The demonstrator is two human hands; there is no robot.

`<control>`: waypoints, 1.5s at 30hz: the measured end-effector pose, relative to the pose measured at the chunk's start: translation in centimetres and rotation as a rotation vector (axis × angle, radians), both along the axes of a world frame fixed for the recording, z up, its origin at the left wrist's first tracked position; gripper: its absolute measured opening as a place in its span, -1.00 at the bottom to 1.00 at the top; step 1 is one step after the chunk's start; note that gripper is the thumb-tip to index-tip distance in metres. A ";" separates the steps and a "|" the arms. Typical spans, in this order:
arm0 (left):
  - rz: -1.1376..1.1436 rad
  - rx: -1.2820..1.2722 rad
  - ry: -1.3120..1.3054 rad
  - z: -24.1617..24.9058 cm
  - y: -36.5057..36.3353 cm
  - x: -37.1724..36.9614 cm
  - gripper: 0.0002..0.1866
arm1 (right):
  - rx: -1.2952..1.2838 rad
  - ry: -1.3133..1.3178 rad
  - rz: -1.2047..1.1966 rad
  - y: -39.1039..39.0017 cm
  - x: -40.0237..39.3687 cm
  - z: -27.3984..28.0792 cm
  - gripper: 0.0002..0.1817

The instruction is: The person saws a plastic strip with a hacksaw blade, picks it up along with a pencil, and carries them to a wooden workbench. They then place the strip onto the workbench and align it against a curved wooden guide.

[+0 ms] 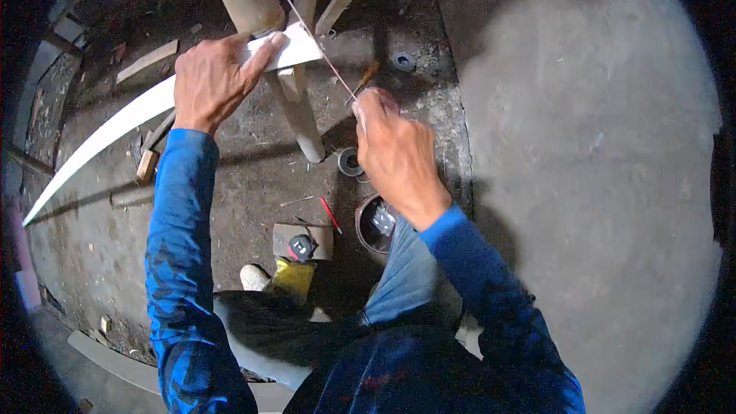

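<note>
A long white strip [115, 132], narrow and curved-looking in this view, runs from the far left to a support at the top middle. My left hand [211, 80] is closed over the strip near its right end, thumb on top. My right hand [395, 149] is wrapped round the near end of a thin saw [326, 57], seen almost edge-on. The blade slants up and left across the strip's right end, to the right of my left thumb. My fingers hide the saw's handle. Beneath the strip stands a pale wooden support [295, 119] with several legs.
Below lie a tape measure [301, 247], a red pencil [331, 215], a round container [373, 224] with small pieces inside, and a ring-shaped roll [349, 162]. Wood scraps [148, 60] lie at left. A concrete floor [590, 184] stretches along the right.
</note>
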State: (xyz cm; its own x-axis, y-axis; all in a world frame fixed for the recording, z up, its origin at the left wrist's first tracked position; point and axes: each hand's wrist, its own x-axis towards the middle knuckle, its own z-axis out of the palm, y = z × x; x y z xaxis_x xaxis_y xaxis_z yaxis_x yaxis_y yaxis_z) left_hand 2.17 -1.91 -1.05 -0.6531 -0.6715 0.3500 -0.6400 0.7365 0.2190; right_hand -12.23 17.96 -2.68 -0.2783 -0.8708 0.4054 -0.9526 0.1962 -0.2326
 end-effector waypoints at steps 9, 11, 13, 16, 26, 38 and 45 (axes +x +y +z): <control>0.026 0.057 0.111 0.1 -0.1 -0.2 -0.19 | -0.031 -0.097 0.042 0.9 -0.4 -0.6 -0.89; 0.059 0.084 0.064 0.7 0.0 -0.1 -0.19 | 0.024 -0.141 0.038 1.8 -0.6 -1.1 -0.88; 0.061 0.121 0.001 0.4 0.2 -0.3 -0.18 | -0.005 -0.148 0.050 -0.8 -0.5 -0.5 -0.88; 0.035 0.074 0.115 0.2 -0.5 -0.2 -0.16 | -0.064 -0.048 0.063 -3.9 -0.5 0.1 -0.88; 0.052 0.175 0.095 0.1 -1.1 0.0 -0.10 | -0.095 -0.057 0.057 -4.8 -0.5 -0.5 -0.79; 0.014 0.136 0.113 0.7 -0.8 -0.2 -0.16 | -0.068 -0.142 0.053 -2.3 -0.5 0.0 -0.93; 0.029 0.188 0.091 0.6 -0.8 -0.3 -0.13 | -0.052 -0.120 0.006 -4.5 -0.5 0.4 -0.92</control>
